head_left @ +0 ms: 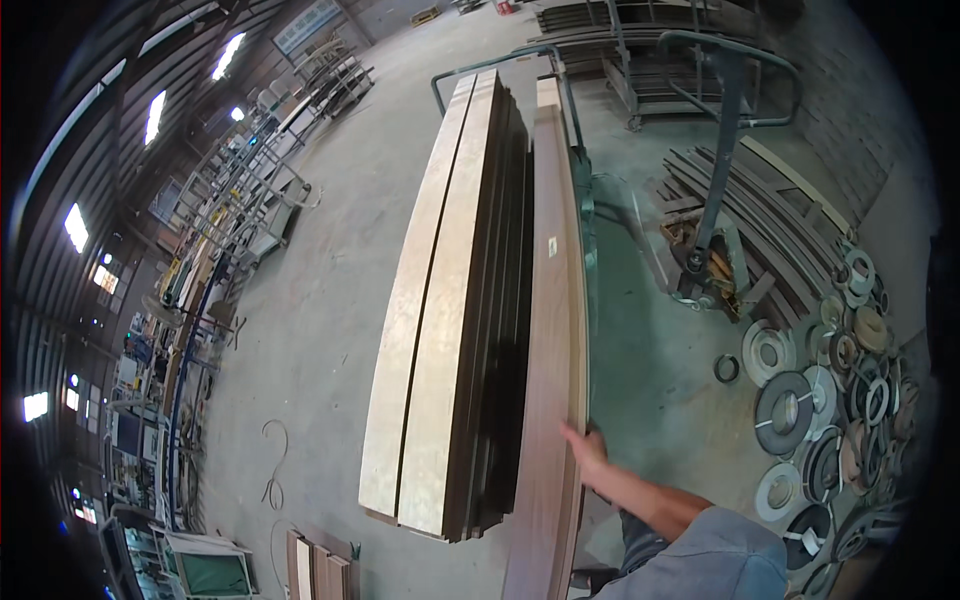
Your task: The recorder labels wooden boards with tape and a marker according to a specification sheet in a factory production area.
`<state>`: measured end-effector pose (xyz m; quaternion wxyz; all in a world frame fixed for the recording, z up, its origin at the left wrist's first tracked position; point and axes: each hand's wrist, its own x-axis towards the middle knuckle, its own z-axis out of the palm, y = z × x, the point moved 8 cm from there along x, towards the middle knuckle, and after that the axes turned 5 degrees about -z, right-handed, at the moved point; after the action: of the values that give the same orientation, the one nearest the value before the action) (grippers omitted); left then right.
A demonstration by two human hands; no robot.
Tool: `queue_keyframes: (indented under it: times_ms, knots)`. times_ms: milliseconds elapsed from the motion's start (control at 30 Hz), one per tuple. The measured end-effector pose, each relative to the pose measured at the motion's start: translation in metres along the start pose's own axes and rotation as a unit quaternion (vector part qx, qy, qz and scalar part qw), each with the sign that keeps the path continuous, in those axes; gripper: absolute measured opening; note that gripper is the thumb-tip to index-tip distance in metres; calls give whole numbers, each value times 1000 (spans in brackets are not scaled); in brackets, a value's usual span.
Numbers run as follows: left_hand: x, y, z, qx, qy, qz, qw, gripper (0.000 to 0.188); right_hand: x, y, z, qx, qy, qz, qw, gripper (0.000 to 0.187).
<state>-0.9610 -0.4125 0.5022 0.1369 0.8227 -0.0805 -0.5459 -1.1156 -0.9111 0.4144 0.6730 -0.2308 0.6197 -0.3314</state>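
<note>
My right hand point(588, 450) grips the right edge of a long brown wooden board point(548, 350), its thumb over the top face and its fingers mostly hidden behind the edge. A small pale label point(552, 247) is stuck on that face. The board runs lengthwise away from me, with a lighter edge along its right side. To its left stands a tall stack of long planks point(435, 300), two pale ones side by side on top and dark layers below. My left hand is out of view.
Behind the planks rises a green cart's metal handle point(500, 58). A pallet jack point(715, 180) stands at the right, near dark strips point(770, 230) and many rolls of edge banding point(785, 410). A short board stack point(318, 570) sits at the lower left. Racks point(250, 230) line the left.
</note>
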Motion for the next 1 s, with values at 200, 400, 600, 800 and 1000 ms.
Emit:
queue_keyframes:
  times_ms: [200,400,600,800,1000]
  knots:
    - [12,206,31,-166,49,67,983,47,96,-126,13,18,-30,-148,988,64]
    - [112,341,30,12,160,183,970,67,93,-183,10,-213,69,-269,937,81]
    - [133,410,17,-38,239,431,869,42,51,-98,-9,-334,62,-317,885,91]
    - [134,332,-5,1,223,247,943,40,16,59,-27,-426,-86,-105,895,100]
    - [180,136,60,22,293,51,955,59,-28,99,-34,-330,-246,127,902,64]
